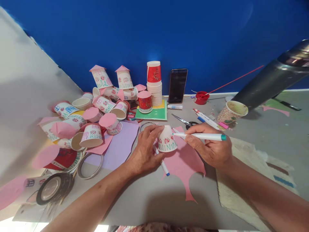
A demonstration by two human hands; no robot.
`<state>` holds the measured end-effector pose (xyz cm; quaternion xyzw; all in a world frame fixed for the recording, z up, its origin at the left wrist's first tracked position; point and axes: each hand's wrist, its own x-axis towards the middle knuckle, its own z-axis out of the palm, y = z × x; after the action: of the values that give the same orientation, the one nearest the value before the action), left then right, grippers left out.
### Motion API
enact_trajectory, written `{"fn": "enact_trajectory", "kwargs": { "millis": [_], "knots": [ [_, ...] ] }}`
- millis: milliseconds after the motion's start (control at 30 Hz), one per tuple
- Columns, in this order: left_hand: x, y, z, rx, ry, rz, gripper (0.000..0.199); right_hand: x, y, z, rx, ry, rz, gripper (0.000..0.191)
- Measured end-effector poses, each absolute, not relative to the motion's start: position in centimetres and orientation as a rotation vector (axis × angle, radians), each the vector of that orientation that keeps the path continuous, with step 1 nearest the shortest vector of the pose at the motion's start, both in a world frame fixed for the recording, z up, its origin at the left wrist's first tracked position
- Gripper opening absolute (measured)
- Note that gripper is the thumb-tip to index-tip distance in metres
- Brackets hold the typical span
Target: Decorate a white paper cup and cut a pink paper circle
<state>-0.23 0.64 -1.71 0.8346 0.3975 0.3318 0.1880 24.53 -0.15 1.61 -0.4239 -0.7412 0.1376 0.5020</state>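
Holding a flower-dotted paper cup (167, 144) and a white marker (209, 136) together.
My left fingers (155, 131) are gripping the upside-down cup above the cut pink paper (185, 158) on the table (231, 112); my right fingers (199, 128) are pinching the marker, its tip pointing at the cup's side. Scissors (182, 121) are lying just beyond.

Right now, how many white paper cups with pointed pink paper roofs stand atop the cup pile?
2: the left roofed cup, and the right roofed cup, nearer the tall red-and-white cup stack. Others may be hidden behind.
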Motion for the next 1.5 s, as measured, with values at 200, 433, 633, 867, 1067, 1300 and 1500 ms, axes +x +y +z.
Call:
{"fn": "enact_trajectory", "kwargs": {
  "millis": [200,433,633,867,1067,1300,1500],
  "knots": [
    [-0.81,1.18,-1.87,2.349,1.144,0.973,0.085,24.67,0.04,1.17,-1.076,-1.735,0.454,0.008],
    [-1.01,0.93,-1.20,2.438,1.247,0.857,0.085,24.61,0.14,1.43,-1.074,-1.740,0.434,0.009],
    [-0.76,0.69,-1.07,2.397,1.209,0.913,0.080,24.16,0.02,1.46,-0.931,-1.862,0.371,0.012],
    [-0.52,0.59,-1.24,2.388,1.153,0.969,0.083,23.77,-0.13,1.44,-0.823,-1.900,0.320,0.007],
    [-0.32,0.41,-1.41,2.403,1.154,0.977,0.081,23.77,-0.20,1.62,-0.832,-1.920,0.297,0.010],
    [-0.43,0.38,-1.59,2.413,1.148,0.935,0.085,23.85,-0.05,1.41,-0.851,-1.950,0.294,0.010],
    [-0.44,0.35,-1.73,2.380,1.156,0.950,0.083,23.82,-0.25,1.65,-0.874,-1.954,0.334,0.010]
  ]
}}
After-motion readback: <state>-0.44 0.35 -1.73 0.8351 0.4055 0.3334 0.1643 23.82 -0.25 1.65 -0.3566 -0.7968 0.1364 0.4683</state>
